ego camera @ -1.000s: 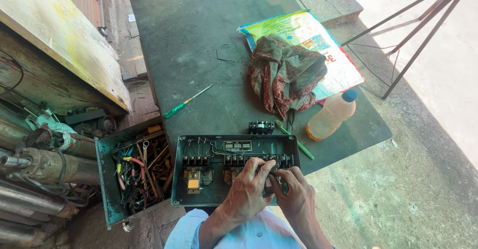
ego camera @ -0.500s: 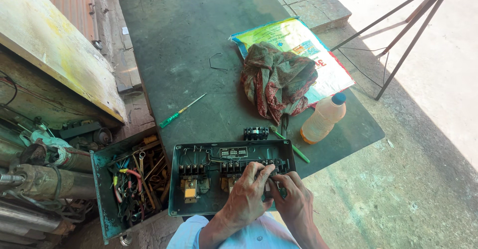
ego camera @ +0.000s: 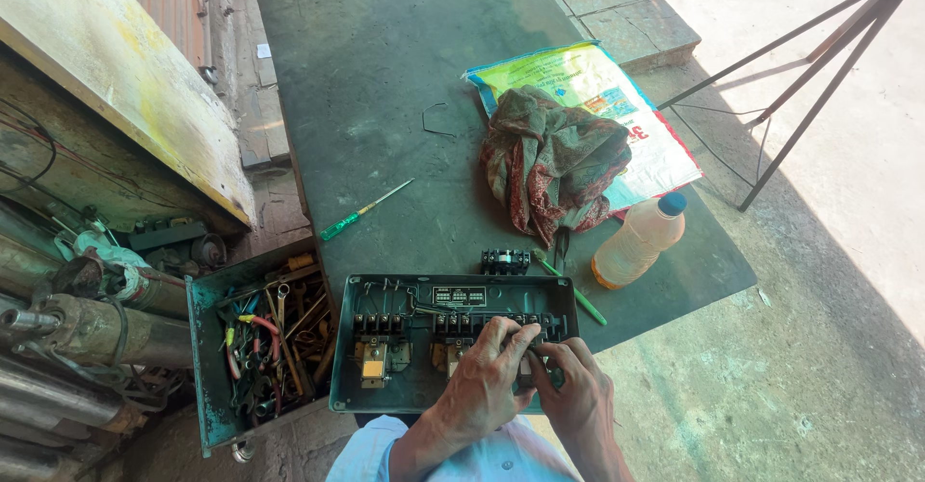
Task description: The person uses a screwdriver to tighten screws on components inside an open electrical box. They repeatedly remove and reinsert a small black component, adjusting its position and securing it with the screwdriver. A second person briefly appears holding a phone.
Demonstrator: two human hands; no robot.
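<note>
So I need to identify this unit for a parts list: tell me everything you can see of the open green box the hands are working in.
The green box is a shallow, rectangular, metal-looking tray lying open and flat at the near edge of the dark table. Inside sit rows of black terminal blocks, a small label plate, thin wires and a yellowish component at lower left. The left hand and right hand rest inside its right half, fingers on the terminals.

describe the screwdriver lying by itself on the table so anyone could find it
Start at the dark green table and look at its left side, above the open electrical box. The screwdriver lies there alone at a slant, with a bright green translucent handle and thin metal shaft, well apart from the crumpled cloth.
</note>
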